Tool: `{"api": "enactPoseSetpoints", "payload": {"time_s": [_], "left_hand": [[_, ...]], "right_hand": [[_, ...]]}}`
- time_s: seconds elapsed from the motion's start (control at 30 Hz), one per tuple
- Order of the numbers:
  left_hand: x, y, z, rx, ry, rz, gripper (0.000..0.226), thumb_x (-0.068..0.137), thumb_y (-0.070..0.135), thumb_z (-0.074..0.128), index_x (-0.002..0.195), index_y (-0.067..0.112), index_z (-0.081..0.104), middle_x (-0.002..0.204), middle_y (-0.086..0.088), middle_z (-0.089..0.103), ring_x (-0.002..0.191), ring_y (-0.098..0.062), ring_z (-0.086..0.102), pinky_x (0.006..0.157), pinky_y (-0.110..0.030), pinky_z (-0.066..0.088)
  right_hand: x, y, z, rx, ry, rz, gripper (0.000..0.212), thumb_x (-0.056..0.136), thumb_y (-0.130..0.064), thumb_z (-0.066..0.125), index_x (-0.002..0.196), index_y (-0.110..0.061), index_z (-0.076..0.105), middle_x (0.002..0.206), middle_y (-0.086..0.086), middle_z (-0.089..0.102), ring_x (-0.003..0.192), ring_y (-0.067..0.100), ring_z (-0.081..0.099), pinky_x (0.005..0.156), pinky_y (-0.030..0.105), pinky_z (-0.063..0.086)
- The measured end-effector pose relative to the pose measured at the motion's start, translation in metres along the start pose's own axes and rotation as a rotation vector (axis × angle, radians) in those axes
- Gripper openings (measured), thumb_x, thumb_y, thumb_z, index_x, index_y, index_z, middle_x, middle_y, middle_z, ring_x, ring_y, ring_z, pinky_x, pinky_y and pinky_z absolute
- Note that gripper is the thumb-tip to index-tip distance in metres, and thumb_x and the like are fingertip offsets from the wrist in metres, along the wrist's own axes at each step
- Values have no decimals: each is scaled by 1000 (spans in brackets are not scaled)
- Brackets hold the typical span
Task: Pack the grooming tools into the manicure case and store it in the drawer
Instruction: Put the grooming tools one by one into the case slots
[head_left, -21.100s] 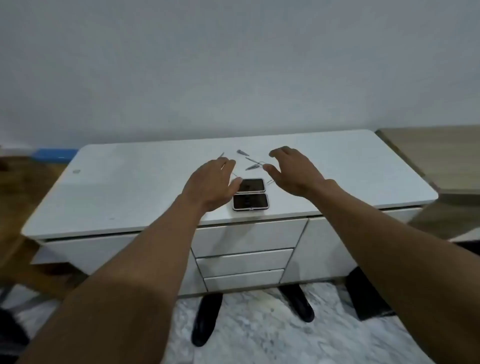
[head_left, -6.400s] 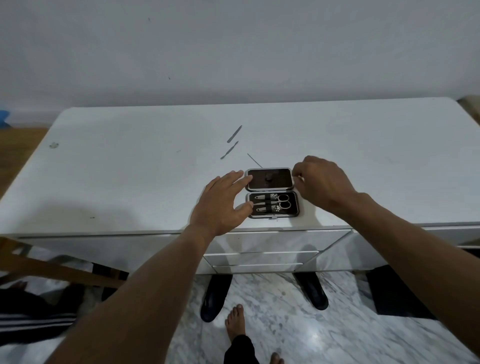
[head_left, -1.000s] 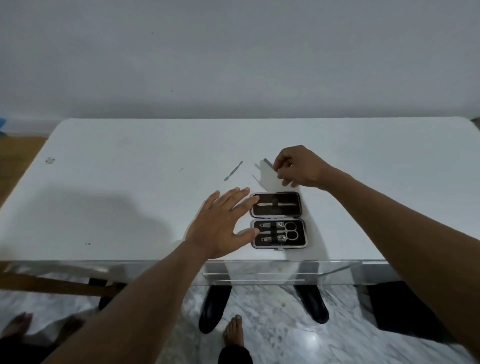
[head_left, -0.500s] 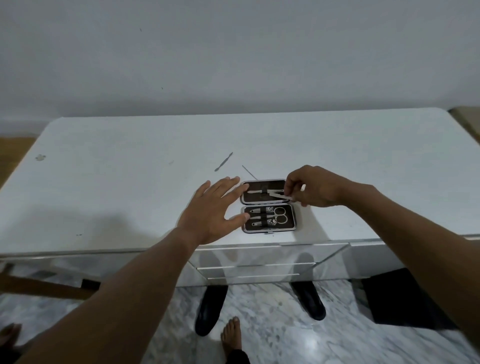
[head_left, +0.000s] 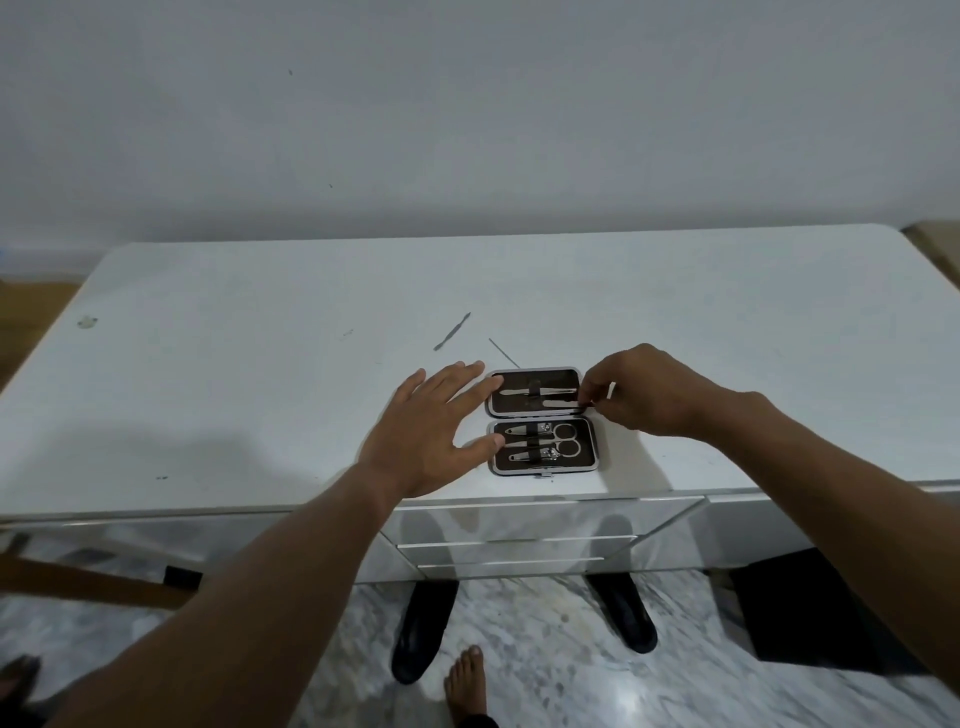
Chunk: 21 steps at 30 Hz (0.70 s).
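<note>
White and bare-walled, the room frames a long white surface (head_left: 260, 374) with a small grey scuff mark (head_left: 87, 321) near its far left corner. Moving right, a slim metal cuticle pusher (head_left: 452, 331) lies loose on the top, and just beside it a thin needle-like pick (head_left: 503, 352) points toward the case; the two are apart from each other and nothing covers them. A person's left hand (head_left: 426, 431) rests flat with its fingers (head_left: 470, 382) spread and released, tips touching the left edge of the manicure case (head_left: 543, 422), which lies open near the front edge of the surface. Its far half holds two slender tools (head_left: 540, 397) under one black strap; its near half holds two nail clippers (head_left: 535, 441) and one pair of scissors (head_left: 563, 439). The right hand (head_left: 644, 389) sits at the far half's right edge, thumb and forefinger pinched on the end of the lower slender tool. Below the front edge, three stacked drawer fronts (head_left: 519, 540) are closed, directly beneath the case. On the marble floor (head_left: 545, 665) stand two black cabinet feet (head_left: 423, 623) and one bare foot (head_left: 467, 686). At the far right, a wooden table corner (head_left: 935, 244) adjoins the white top.
</note>
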<state>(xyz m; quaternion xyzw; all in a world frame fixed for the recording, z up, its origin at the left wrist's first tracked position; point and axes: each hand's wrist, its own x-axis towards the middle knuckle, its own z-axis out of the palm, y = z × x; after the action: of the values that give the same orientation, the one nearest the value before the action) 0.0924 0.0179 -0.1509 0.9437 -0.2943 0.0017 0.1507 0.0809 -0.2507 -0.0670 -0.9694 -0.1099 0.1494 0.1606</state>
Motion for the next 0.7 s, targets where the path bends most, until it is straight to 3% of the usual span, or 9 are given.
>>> {"api": "enactPoseSetpoints", "payload": {"time_s": [0.2, 0.47, 0.7], "left_hand": [[0, 0, 0, 4, 3, 1, 68, 89, 67, 32, 150, 38, 24, 159, 11, 23, 146, -8, 15, 120, -41, 11], [0, 0, 0, 3, 8, -3, 67, 89, 67, 33, 149, 38, 25, 158, 12, 23, 146, -7, 15, 120, -41, 12], [0, 0, 0, 3, 5, -6, 67, 89, 68, 31, 149, 38, 25, 158, 11, 24, 146, -7, 16, 119, -43, 14]], "right_hand": [[1, 1, 4, -53, 19, -8, 26, 82, -9, 58, 99, -22, 73, 99, 0, 73, 90, 21, 63, 75, 28, 47], [5, -4, 7, -110, 28, -20, 24, 82, -14, 58, 95, -28, 71, 98, 0, 73, 89, 26, 64, 80, 40, 54], [7, -5, 7, -176, 26, -51, 26, 82, -11, 54, 96, -24, 71, 97, 1, 72, 90, 27, 63, 79, 39, 53]]}}
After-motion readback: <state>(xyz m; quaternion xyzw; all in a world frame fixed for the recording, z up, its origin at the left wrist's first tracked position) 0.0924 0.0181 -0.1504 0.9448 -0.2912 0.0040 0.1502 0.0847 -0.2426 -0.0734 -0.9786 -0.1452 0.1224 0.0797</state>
